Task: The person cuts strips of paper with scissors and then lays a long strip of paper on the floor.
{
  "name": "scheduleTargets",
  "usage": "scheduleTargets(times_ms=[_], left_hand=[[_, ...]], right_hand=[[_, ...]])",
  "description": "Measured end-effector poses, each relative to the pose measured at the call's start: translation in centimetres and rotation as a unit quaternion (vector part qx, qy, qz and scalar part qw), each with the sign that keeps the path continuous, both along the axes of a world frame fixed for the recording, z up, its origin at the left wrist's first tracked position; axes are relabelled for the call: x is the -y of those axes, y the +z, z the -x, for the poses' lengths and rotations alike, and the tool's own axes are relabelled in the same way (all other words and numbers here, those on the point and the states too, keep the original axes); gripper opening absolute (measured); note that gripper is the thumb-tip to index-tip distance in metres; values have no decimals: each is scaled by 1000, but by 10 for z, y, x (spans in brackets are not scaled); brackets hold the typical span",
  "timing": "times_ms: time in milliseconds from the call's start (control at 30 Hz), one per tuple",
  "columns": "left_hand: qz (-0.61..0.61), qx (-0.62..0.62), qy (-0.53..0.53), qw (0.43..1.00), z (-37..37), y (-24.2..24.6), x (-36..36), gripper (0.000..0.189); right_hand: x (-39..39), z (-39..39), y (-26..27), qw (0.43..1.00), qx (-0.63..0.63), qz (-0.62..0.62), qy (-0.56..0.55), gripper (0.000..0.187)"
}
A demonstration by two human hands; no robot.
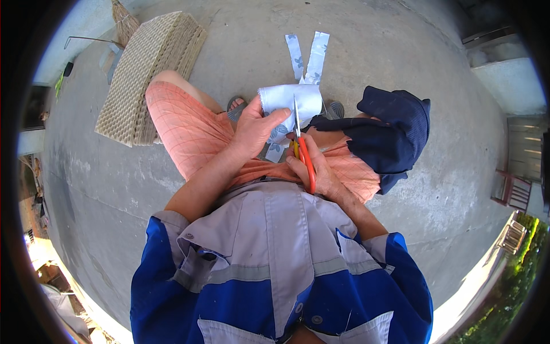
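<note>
In front of my lap, my left hand (258,124) grips a piece of white fabric (300,101) printed with grey-blue leaves, its thumb lying across the cloth. My right hand (316,165) holds scissors (306,159) with orange-red and yellow handles. The blades point away from me and lie against the fabric, the tip near its middle; whether they are cutting cannot be told. Two long strips of like fabric (317,56) spread out on the floor beyond. A smaller end of patterned cloth (275,152) hangs between my hands.
Dark navy cloth (393,133) drapes over my right knee. A tall stack of moulded egg trays (146,77) stands left of my left knee, with a straw broom (123,23) behind it. Sandals (235,112) show on the concrete floor (253,43). A wooden chair-like frame (513,189) stands far right.
</note>
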State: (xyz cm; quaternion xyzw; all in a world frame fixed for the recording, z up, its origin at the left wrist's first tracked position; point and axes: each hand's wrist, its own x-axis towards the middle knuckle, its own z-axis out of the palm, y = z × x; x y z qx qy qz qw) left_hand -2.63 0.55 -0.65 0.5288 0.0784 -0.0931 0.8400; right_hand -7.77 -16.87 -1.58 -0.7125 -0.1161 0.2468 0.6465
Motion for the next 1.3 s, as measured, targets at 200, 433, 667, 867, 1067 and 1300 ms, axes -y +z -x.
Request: scheduleTargets(times_ms=[200,433,667,867,1067,1300], left_hand=[[-15,-3,-22,1000,-1,-6,-2,33],[-41,1,-16,999,1,-4,-1,33],[-38,7,-6,999,1,-4,2,33],[-42,13,-22,999,4,-3,6,34],[-24,15,-19,999,5,-6,8,35],[-22,13,-15,1000,6,-7,9,34]], right_hand=[[1,-1,2,1000,13,18,11,47],[2,-1,1,999,36,29,19,46],[3,0,-1,998,46,41,9,46],[1,1,-4,997,56,45,-5,46],[2,0,2,998,47,52,-4,46],[2,2,-7,996,65,51,-18,47]])
